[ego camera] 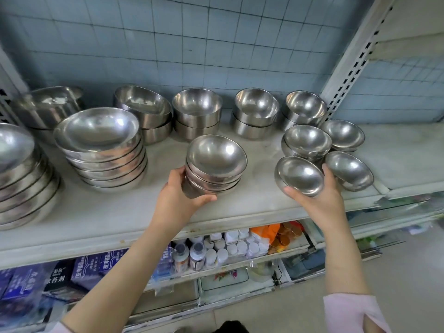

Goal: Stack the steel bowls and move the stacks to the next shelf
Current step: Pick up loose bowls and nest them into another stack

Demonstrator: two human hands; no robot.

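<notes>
My left hand (179, 198) grips a short stack of small steel bowls (216, 162) at its left side, near the middle of the white shelf (120, 212). My right hand (319, 195) holds a single small steel bowl (299, 175), tilted toward me, thumb under its rim. Close behind and to the right of it sit more small bowls (349, 169), some stacked (307, 141). Along the back stand several two-bowl stacks of deeper bowls (197, 111).
Tall stacks of wide shallow bowls (101, 145) fill the shelf's left part. A perforated white upright (348, 68) divides this shelf from the neighbouring shelf (403, 152) on the right. Bottles and boxes (216, 251) crowd the lower shelf. A tiled wall closes the back.
</notes>
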